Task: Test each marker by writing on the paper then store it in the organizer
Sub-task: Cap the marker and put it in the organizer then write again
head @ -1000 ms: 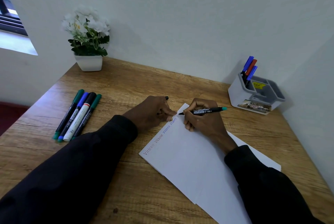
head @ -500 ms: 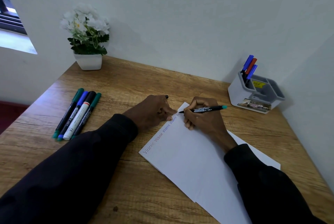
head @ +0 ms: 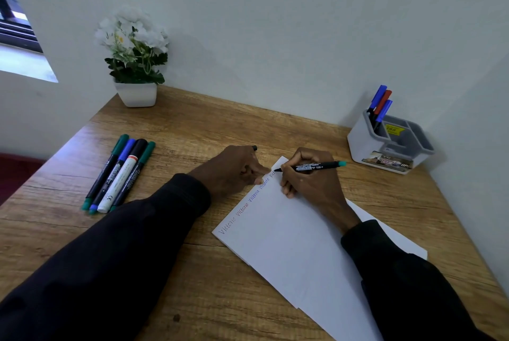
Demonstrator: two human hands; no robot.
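Barely shifted, the right hand grips the green marker, tip on the paper; the left hand, holding a black cap, touches its edge.

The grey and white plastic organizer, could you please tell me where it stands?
In the head view, the grey and white plastic organizer stands in the far right corner of the wooden desk, beyond the right hand holding a green-ended black marker.

Your marker, black with a green end, lies nearly flat in your right hand, its tip on the far corner of the white paper. At left, four more markers lie side by side. Three others stand in the organizer, seemingly in its back compartment.
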